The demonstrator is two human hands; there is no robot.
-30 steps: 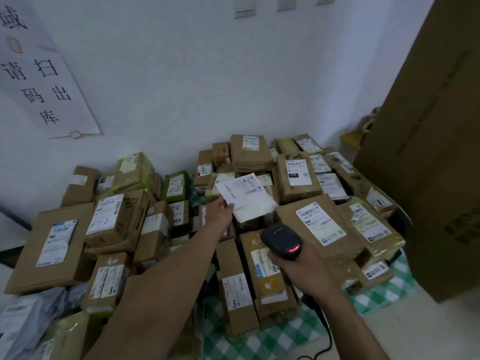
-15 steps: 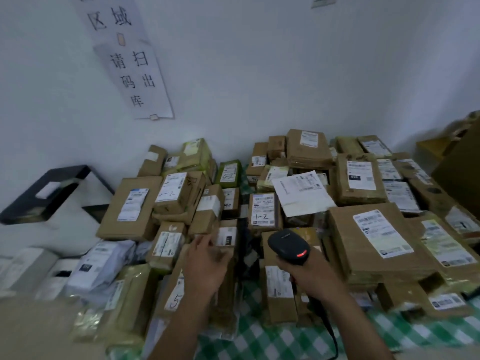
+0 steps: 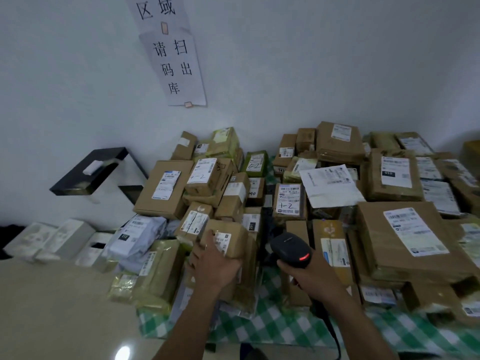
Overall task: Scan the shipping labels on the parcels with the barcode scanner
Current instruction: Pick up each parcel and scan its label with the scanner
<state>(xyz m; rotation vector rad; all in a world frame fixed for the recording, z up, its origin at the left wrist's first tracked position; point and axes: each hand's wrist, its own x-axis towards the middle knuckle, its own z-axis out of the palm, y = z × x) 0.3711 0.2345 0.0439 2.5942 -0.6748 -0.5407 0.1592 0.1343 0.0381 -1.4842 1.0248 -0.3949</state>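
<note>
Gripping a small brown parcel with the left hand, fingers curled over its near end and partly across its white label. Holding the barcode scanner in the right hand, fingers wrapped round the handle, head raised, red light lit on its back. Scanner just right of the gripped parcel, apart from it. Black cable trailing from the handle toward the near edge.

Under both arms, a green-and-white checked cloth, spread beneath the heap of parcels. Near left, a yellow-wrapped parcel and, just beyond it, a grey poly bag with a label. Near right, a large flat carton with a big white label, stacked on others.

Further off, in the middle, a small box hand-marked "1-2"; just right of it, a loose white sheet lying tilted across several boxes. Far left, off the cloth, a row of white boxes and a black stand against the wall. Farthest, taped to that wall, a paper sign with handwritten characters.
</note>
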